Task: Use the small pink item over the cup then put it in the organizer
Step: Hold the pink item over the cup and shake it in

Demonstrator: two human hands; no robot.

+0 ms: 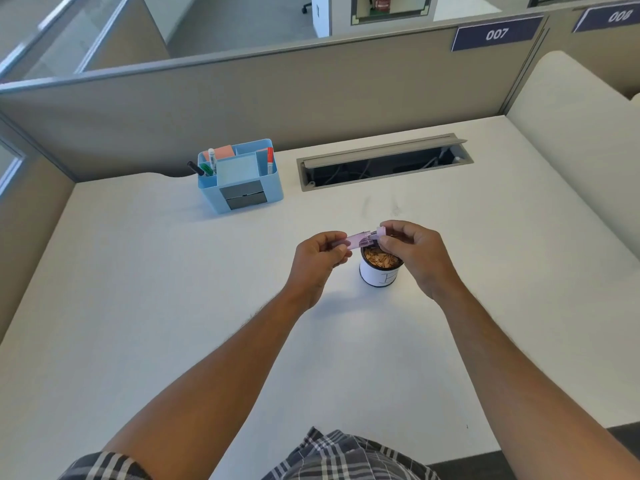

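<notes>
A small translucent pink item (360, 239) lies level just above the rim of a white cup (377, 276) in the middle of the white desk. The cup holds brown shavings. My left hand (320, 259) pinches the item's left end. My right hand (414, 252) grips its right end, where a pink cap-like part sticks out. A light blue desk organizer (242, 188) stands farther back and to the left, holding markers and sticky notes in its compartments.
A grey cable tray (384, 161) with its lid open is set into the desk behind the cup. Grey partition walls (242, 109) close off the back and left. A cream padded side panel (581, 150) rises on the right.
</notes>
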